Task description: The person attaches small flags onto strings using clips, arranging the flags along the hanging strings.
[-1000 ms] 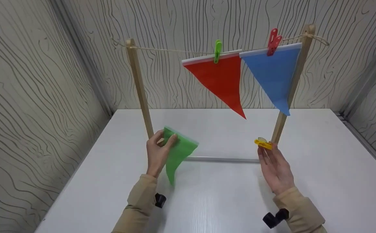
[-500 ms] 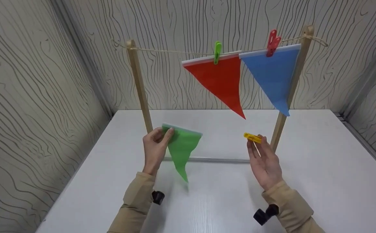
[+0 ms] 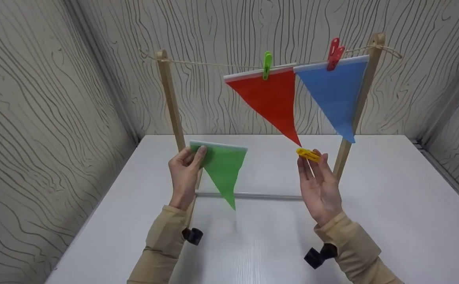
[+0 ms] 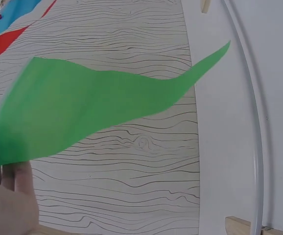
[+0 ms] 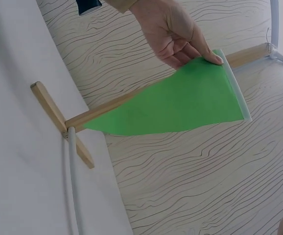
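My left hand (image 3: 184, 173) pinches the upper left corner of a green triangular pennant (image 3: 225, 163), thumb in front. The pennant hangs point down, its white top band nearly level, below the left part of the string (image 3: 201, 63). In the right wrist view the same pennant (image 5: 180, 100) shows its full face. My right hand (image 3: 322, 187), palm up, holds a yellow clothespin (image 3: 308, 154) between thumb and fingertips, just under the tip of the red pennant (image 3: 270, 96). A green clothespin (image 3: 267, 65) clips the red pennant to the string; a red clothespin (image 3: 335, 55) clips the blue pennant (image 3: 336, 90).
The string runs between a left wooden post (image 3: 170, 98) and a right wooden post (image 3: 365, 94). A grey rod (image 3: 261, 195) joins the posts low down, above the white table (image 3: 261, 244). Wood-grain patterned panels (image 3: 213, 27) stand behind and at the sides.
My left hand has lifted the green pennant, and its top edge has swung toward level. My right hand has moved left and up with the yellow clothespin.
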Motion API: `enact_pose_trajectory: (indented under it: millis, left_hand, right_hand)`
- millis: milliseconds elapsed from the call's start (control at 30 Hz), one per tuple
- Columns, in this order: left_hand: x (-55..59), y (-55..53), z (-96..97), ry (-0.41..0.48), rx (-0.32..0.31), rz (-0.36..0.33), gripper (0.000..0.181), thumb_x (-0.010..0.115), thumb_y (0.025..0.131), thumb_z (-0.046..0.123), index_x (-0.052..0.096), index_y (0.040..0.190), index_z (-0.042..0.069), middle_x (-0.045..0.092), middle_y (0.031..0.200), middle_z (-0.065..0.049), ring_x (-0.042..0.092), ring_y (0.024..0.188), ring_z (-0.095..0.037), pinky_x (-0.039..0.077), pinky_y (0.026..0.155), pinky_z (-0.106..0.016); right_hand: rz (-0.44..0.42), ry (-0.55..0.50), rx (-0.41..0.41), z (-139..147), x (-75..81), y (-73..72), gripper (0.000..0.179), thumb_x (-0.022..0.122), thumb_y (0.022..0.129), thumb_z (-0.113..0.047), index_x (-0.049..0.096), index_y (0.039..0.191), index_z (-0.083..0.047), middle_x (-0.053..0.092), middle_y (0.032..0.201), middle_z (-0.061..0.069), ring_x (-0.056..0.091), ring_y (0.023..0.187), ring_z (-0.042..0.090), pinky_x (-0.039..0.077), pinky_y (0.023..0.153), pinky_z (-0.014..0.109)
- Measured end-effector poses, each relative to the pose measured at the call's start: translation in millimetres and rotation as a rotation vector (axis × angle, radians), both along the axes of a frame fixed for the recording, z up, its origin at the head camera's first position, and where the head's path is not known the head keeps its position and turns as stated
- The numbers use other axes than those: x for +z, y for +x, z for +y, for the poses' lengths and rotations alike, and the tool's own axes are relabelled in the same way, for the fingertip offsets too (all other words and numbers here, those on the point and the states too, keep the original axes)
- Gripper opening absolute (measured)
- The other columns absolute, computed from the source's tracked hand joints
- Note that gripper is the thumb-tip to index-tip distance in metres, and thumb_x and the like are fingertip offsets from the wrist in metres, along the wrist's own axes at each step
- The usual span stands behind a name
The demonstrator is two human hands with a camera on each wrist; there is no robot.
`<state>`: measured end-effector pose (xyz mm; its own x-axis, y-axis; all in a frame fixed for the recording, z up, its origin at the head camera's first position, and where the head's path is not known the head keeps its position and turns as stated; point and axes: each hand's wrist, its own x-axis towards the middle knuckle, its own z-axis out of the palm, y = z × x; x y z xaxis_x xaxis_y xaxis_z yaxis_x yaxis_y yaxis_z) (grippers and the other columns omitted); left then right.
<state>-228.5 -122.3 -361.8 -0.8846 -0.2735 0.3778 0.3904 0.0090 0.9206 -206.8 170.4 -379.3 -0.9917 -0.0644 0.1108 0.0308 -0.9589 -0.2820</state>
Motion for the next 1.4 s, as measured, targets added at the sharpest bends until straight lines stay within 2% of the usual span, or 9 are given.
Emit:
enact_pose_trajectory:
  millis: [100,233,433,600,733,900,1067,1200,1400]
  left_hand:
    - [4.5,1.3,0.4,0.063,-0.01,-0.001,0.028,0.066,0.098,0.012,0.067,0.121,-0.004,0.074,0.115,-0.021,0.074,0.105,-0.02,0.058,0.096,-0.036]
    - [9.7,2.0,0.8,0.12,-0.006,-0.003,0.027,0.065,0.098,0.012,0.067,0.121,-0.004,0.074,0.115,-0.017,0.073,0.106,-0.018,0.057,0.099,-0.036]
    - [16.0,2.7,0.7,0.128,0.017,0.024,0.023,0.064,0.099,0.01,0.068,0.118,-0.002,0.073,0.107,-0.007,0.07,0.101,-0.013,0.055,0.102,-0.032]
    - [23.6,3.7,1.4,0.134,0.046,0.05,0.022,0.064,0.098,0.009,0.069,0.117,-0.002,0.071,0.103,-0.004,0.068,0.1,-0.014,0.052,0.106,-0.035]
    - [31.9,4.1,0.2,0.144,0.066,0.068,0.023,0.064,0.098,0.009,0.069,0.117,-0.003,0.071,0.104,-0.005,0.067,0.101,-0.014,0.05,0.109,-0.038]
    - [44.4,3.8,-1.8,0.131,0.074,0.104,0.024,0.062,0.099,0.007,0.067,0.118,-0.006,0.069,0.104,-0.007,0.066,0.1,-0.012,0.048,0.111,-0.04]
    - [55.0,3.0,-5.7,0.166,0.068,0.119,0.027,0.062,0.099,0.007,0.066,0.122,-0.006,0.069,0.109,-0.01,0.065,0.105,-0.015,0.046,0.114,-0.038]
    - [62.3,1.4,-9.2,0.17,0.097,0.091,0.028,0.062,0.1,0.01,0.066,0.123,-0.004,0.068,0.111,-0.01,0.063,0.111,-0.017,0.045,0.114,-0.037]
    - [72.7,-2.8,-14.5,0.182,0.128,0.045,0.029,0.062,0.1,0.014,0.066,0.125,-0.001,0.068,0.115,-0.011,0.062,0.111,-0.018,0.049,0.11,-0.04]
  right_hand:
    - [0.027,-0.019,0.003,-1,7.3,1.1,0.028,0.058,0.101,-0.021,0.053,0.126,-0.01,0.059,0.124,0.005,0.058,0.12,0.019,0.047,0.11,0.025]
    - [0.054,-0.026,-0.006,-2,17.7,1.0,0.028,0.059,0.101,-0.02,0.053,0.126,-0.012,0.055,0.129,0.004,0.054,0.125,0.019,0.042,0.115,0.025]
    - [0.077,0.011,-0.019,-6,31.9,-2.8,0.033,0.06,0.1,-0.02,0.051,0.13,-0.013,0.051,0.135,0.002,0.045,0.132,0.017,0.036,0.119,0.025]
    - [0.075,0.041,-0.021,-13,43.1,-7.9,0.035,0.061,0.098,-0.021,0.052,0.13,-0.01,0.055,0.13,0.005,0.052,0.127,0.019,0.041,0.115,0.025]
    - [0.126,0.088,-0.039,-21,53.8,-12.5,0.029,0.062,0.098,-0.022,0.056,0.123,-0.007,0.054,0.128,0.007,0.055,0.124,0.021,0.047,0.11,0.026]
    - [0.193,0.175,-0.106,-32,68.4,-18.1,0.025,0.062,0.098,-0.021,0.061,0.118,-0.006,0.052,0.129,0.009,0.054,0.126,0.023,0.049,0.107,0.027]
    - [0.21,0.24,-0.171,-45,82.9,-21.0,0.036,0.063,0.097,-0.022,0.056,0.126,-0.004,0.054,0.129,0.01,0.055,0.127,0.026,0.048,0.107,0.031]
    - [0.224,0.279,-0.222,-56,94.6,-22.9,0.045,0.062,0.096,-0.023,0.05,0.134,0.0,0.057,0.129,0.011,0.059,0.125,0.026,0.047,0.107,0.033]
    - [0.257,0.362,-0.303,-73,109.5,-29.3,0.038,0.059,0.097,-0.021,0.055,0.128,0.001,0.058,0.123,0.011,0.062,0.123,0.026,0.051,0.104,0.034]
